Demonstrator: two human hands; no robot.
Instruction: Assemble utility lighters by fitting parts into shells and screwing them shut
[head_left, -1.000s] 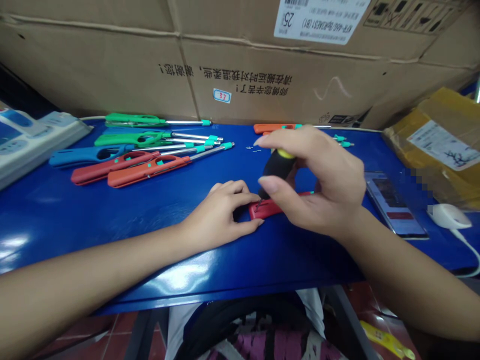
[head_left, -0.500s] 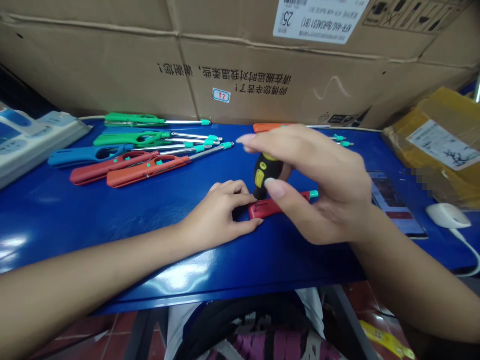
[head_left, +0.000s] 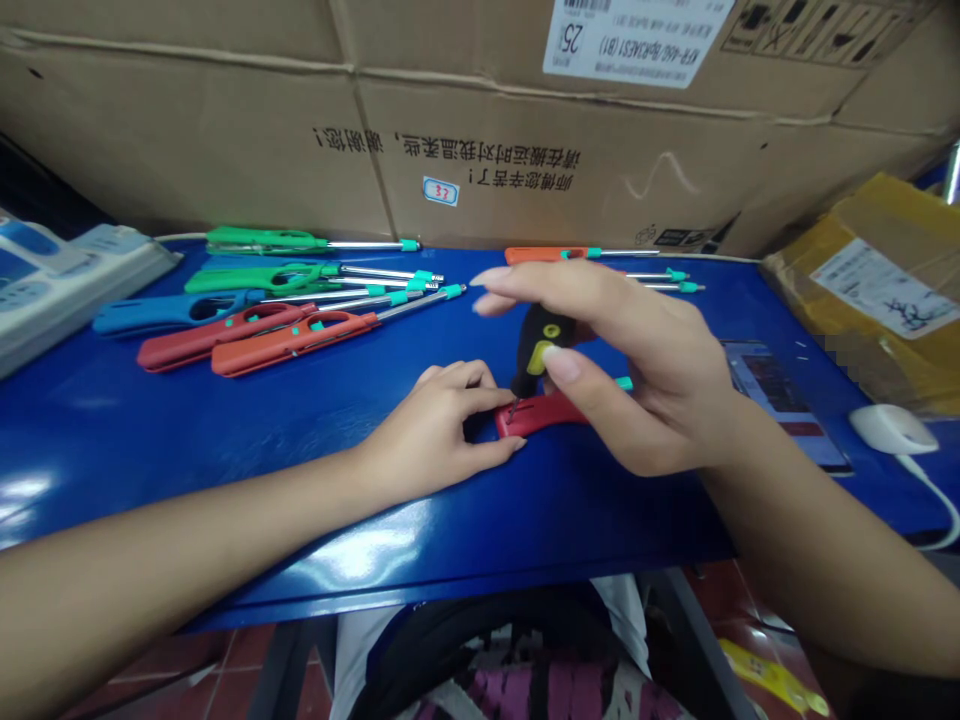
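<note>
A red long-nosed lighter (head_left: 553,410) lies flat on the blue table, its teal tip toward the right. My left hand (head_left: 457,420) pinches the lighter's near-left end between thumb and fingers, holding it against the tabletop. Above it, my right hand (head_left: 630,360) grips a short black-and-yellow screwdriver (head_left: 532,350) with thumb and fingers. The screwdriver leans slightly, and its thin tip meets the lighter's left end. Part of the handle and the lighter's right half are hidden behind my right hand.
At the left lie several lighters, among them an orange lighter (head_left: 292,345) and a blue lighter (head_left: 180,310). A power strip (head_left: 97,275) stands far left. A large cardboard box (head_left: 247,150) walls off the back. To the right are a phone (head_left: 765,380), a white device (head_left: 892,430) and a taped package (head_left: 840,250).
The screwdriver handle has turned and tilts a little more to the right. My right hand's fingers have shifted around it. My left hand and the red lighter stay put.
</note>
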